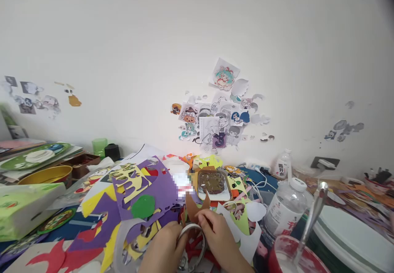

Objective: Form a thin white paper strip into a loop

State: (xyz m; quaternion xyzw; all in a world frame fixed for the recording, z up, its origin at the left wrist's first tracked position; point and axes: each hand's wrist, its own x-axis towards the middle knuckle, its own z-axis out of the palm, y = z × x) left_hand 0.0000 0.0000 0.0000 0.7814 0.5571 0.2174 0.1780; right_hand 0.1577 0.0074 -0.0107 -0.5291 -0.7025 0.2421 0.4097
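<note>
Brown paper horns pinched over a heap of scraps

The brown paper piece (196, 206) is smooth and matt, rising in two pointed tips. Just in front loops a thin, rounded white ring (202, 240), its material unclear, covering part of the paper's lower end. Around them lies flat cut paper: a purple sheet (164, 189) full of holes, a rounded green cutout (143, 206), yellow strips. A rectangular tray (228, 195) with a dark brown surface sits just behind the tips. To the right, a clear plastic bottle (283, 209) stands near a red cup (277, 258) with a shiny metal handle leaning out. Paper drawings (214, 129) cover part of the wall beyond.

The brown piece stands at the right hand's (220, 236) fingertips, thumb and forefinger closed on it; the left hand (164, 246) curls narrowly about the ring's left side.
</note>
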